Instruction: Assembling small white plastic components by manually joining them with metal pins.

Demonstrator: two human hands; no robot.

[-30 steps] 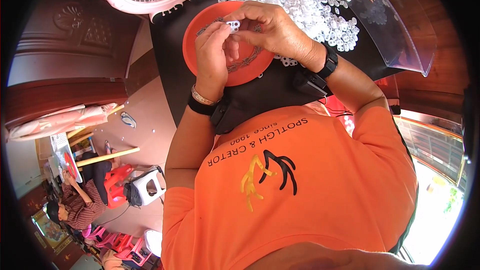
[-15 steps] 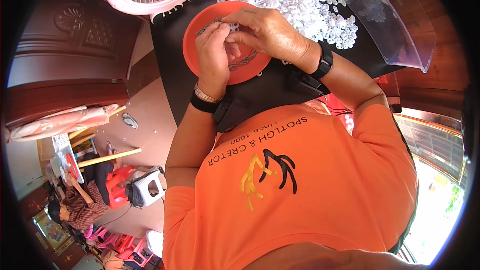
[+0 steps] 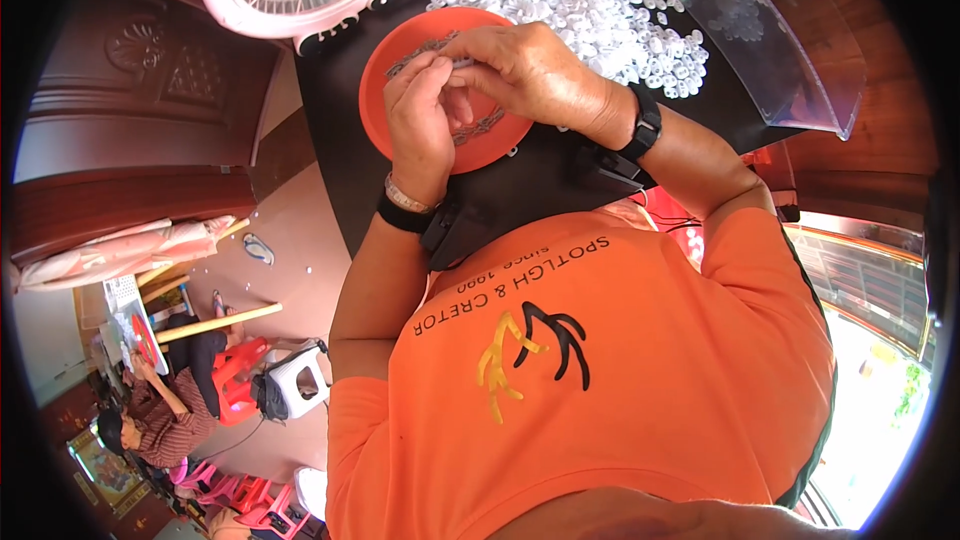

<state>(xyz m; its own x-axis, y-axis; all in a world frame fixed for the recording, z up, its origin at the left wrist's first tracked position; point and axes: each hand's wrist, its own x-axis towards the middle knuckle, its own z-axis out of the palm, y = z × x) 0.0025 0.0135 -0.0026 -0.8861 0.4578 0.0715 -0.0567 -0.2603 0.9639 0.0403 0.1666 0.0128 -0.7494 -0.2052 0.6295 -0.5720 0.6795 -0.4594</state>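
Over a round orange-red bowl (image 3: 374, 100), my left hand (image 3: 420, 130) and my right hand (image 3: 540, 70) meet with their fingertips pinched together. Between the fingertips shows a sliver of a small white plastic piece (image 3: 462, 63); the fingers hide most of it. Small grey metal parts (image 3: 480, 127) lie in the bowl beneath my hands, too fine to name. Beyond the bowl and to its right spreads a large heap of small white oval plastic pieces (image 3: 590, 15) with holes in them.
A pink-and-white fan (image 3: 315, 0) stands at the far left of the black table (image 3: 335, 130). Clear plastic panels (image 3: 760, 50) rise at the right. Black box-like objects (image 3: 605, 170) sit by the near edge. Another person (image 3: 175, 420) sits at the left, beside a red stool (image 3: 238, 380).
The white piece between my fingertips, whose holes showed before, has turned and is now mostly covered. My hands stay over the bowl, and the whole view has shifted slightly.
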